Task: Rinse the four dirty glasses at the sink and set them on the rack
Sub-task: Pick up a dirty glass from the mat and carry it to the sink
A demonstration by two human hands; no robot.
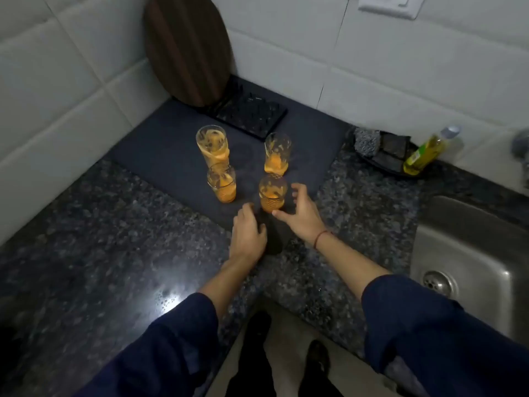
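Several glasses smeared with orange residue stand upright on a dark mat (169,156): a tall one at the back left (212,146), one at the back right (277,153), a short one at the front left (222,183) and a short one at the front right (272,194). My right hand (300,214) is open beside the front right glass, fingers spread around its right side, thumb near its base. My left hand (247,234) rests just left of and below that glass, fingers loosely curled, holding nothing. A black drying rack (252,114) lies behind the glasses. The steel sink (463,253) is at the right.
A round wooden board (187,47) leans on the tiled wall over the rack. A tray with sponges (380,149) and a yellow detergent bottle (429,151) sit behind the sink. The speckled granite counter (100,239) runs left. A tap (521,147) shows at the right edge.
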